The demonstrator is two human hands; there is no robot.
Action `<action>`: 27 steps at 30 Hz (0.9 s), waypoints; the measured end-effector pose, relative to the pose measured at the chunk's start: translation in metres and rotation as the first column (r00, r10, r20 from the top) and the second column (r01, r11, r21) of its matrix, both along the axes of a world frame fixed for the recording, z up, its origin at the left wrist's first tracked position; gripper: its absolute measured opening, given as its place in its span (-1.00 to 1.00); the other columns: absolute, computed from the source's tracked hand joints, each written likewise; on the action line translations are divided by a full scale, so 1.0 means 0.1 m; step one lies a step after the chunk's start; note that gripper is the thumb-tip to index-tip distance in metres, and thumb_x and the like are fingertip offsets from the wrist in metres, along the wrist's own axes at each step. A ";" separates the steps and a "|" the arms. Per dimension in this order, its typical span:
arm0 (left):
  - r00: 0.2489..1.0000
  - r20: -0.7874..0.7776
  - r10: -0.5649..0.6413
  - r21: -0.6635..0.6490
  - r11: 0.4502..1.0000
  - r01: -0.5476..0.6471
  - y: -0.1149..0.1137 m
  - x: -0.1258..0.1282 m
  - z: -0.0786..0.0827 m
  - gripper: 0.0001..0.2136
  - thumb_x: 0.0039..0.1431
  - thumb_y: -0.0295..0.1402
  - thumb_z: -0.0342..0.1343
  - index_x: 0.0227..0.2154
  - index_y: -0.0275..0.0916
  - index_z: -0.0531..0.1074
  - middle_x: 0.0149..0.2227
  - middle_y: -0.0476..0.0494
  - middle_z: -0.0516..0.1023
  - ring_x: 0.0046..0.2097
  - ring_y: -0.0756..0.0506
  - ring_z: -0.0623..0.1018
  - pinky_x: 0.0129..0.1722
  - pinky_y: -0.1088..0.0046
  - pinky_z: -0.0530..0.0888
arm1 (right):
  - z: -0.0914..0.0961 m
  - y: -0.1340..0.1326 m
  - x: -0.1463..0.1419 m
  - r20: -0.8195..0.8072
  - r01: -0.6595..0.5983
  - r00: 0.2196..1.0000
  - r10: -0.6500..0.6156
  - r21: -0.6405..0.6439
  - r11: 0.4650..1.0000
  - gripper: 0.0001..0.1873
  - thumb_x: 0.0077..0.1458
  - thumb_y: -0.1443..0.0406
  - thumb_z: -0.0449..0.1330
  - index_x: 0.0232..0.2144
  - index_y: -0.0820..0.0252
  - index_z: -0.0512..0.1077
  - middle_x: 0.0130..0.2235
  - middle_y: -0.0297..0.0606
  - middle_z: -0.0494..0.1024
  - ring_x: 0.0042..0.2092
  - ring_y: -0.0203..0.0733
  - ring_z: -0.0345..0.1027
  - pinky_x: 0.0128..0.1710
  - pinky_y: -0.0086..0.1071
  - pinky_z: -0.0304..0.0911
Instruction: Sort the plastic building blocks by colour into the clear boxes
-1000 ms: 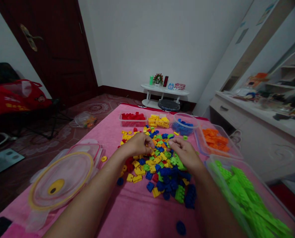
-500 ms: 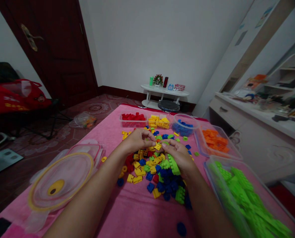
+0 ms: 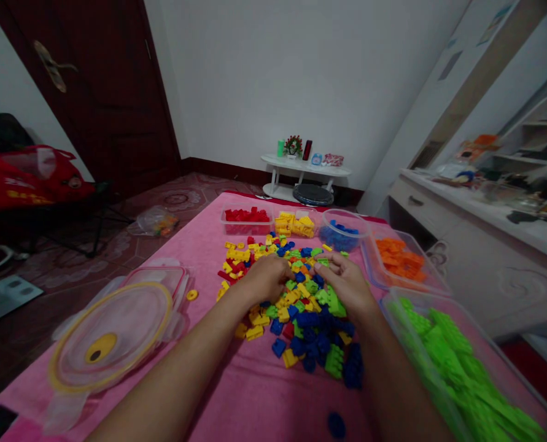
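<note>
Our left hand (image 3: pixel 264 277) and right hand (image 3: pixel 348 286) lie curled on the mixed-colour plastic brick heap (image 3: pixel 301 325); we cannot tell what they grip.

A pink cloth (image 3: pixel 255 393) is covered with yellow, blue, green and red bricks (image 3: pixel 301 307); green bricks fill a clear tub (image 3: pixel 457 362).

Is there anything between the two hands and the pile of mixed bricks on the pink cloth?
Nothing visible stands between. The left hand and the right hand both lie directly on the pile of mixed bricks.
</note>
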State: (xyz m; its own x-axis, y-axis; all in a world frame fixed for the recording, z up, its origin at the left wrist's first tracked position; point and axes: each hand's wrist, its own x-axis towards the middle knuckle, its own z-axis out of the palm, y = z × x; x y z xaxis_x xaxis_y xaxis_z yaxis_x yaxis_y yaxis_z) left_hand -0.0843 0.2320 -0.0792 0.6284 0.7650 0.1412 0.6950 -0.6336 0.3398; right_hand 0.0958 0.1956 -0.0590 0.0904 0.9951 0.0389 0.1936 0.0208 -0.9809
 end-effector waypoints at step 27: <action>0.978 0.019 0.208 0.023 0.978 -0.209 -0.11 0.16 -0.12 -0.76 -0.06 -0.27 0.19 -0.28 -0.16 0.53 -0.30 -0.14 0.51 -0.20 -0.16 0.45 -0.21 0.35 0.35 | -0.20 0.05 -0.04 0.016 -0.028 0.999 0.028 0.023 0.999 -0.65 -0.19 0.15 0.25 -0.33 0.23 0.41 -0.49 -0.27 0.52 -0.42 -0.19 0.40 -0.51 -0.43 0.18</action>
